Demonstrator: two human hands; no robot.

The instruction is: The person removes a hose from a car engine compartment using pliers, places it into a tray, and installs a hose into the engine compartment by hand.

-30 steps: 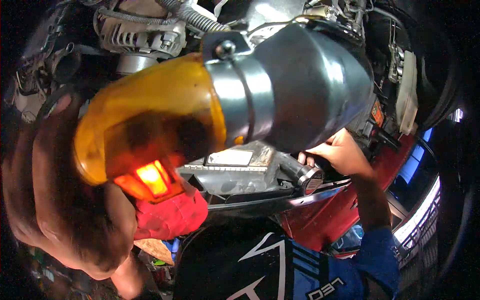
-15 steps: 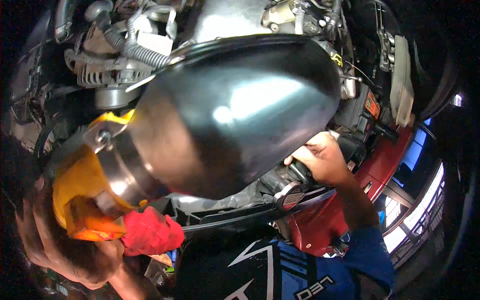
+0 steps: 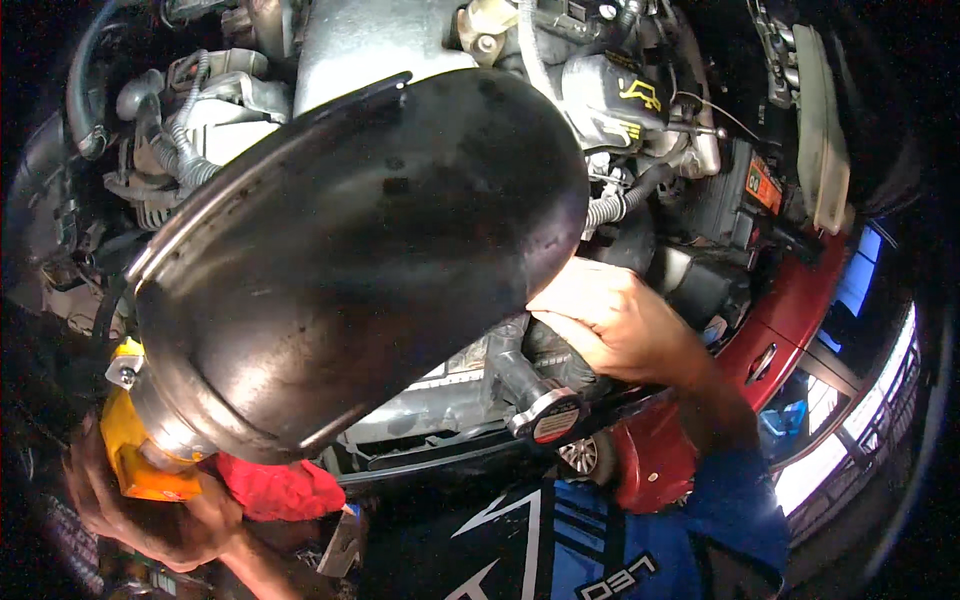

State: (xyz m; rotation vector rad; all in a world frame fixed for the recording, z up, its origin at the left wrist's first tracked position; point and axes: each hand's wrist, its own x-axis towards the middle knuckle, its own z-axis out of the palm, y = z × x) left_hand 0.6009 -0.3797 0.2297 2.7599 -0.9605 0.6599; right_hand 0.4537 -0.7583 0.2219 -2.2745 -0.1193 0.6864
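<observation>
A large dark metal hood [image 3: 360, 250], shaped like a work lamp's shade, covers the middle of the view. Its narrow metal neck ends in a yellow-orange handle [image 3: 150, 475]. My left hand [image 3: 150, 520], at lower left, is wrapped round that handle and holds the lamp up over the engine. On the other side, my right hand [image 3: 620, 320] reaches in with thumb and forefinger close together at the hood's lower right edge. The hood partly hides its fingertips, so what they grip cannot be made out. A radiator cap [image 3: 550, 415] sits just below this hand.
Behind the hood lie the engine's grey cover [image 3: 370, 40], a black oil filler cap [image 3: 610, 95] and ribbed hoses [image 3: 625, 205]. A battery [image 3: 735, 190] stands at right, beside a red car body [image 3: 650, 455]. Near my left wrist is a red cloth [image 3: 285, 490].
The lamp has swung left and turned, uncovering the oil filler cap and more hoses. My right hand keeps nearly the same place over the engine. The view has shifted slightly.
</observation>
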